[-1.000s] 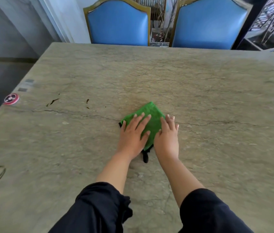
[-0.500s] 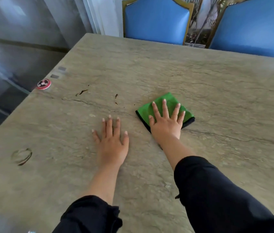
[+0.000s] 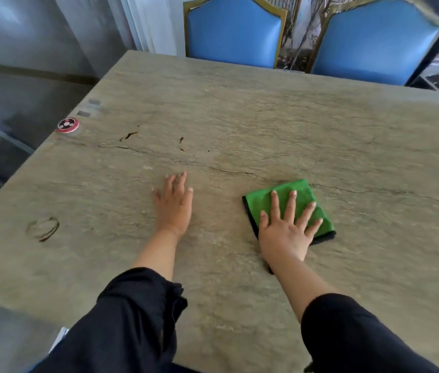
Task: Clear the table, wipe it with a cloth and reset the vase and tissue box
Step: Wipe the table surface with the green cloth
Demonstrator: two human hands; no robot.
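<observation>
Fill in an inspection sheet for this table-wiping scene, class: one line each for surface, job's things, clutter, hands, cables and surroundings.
Surface: stone table with a long crack, dark stains at far left and a ring mark at near left.
Job's things: folded green cloth lies flat on the table; vase and tissue box not in view.
Clutter: round red disc at the left edge.
Hands: right hand presses flat on the cloth; left hand rests flat on bare table, apart from the cloth.
Cables: nothing seen.
Surroundings: two blue chairs at the far side.
</observation>
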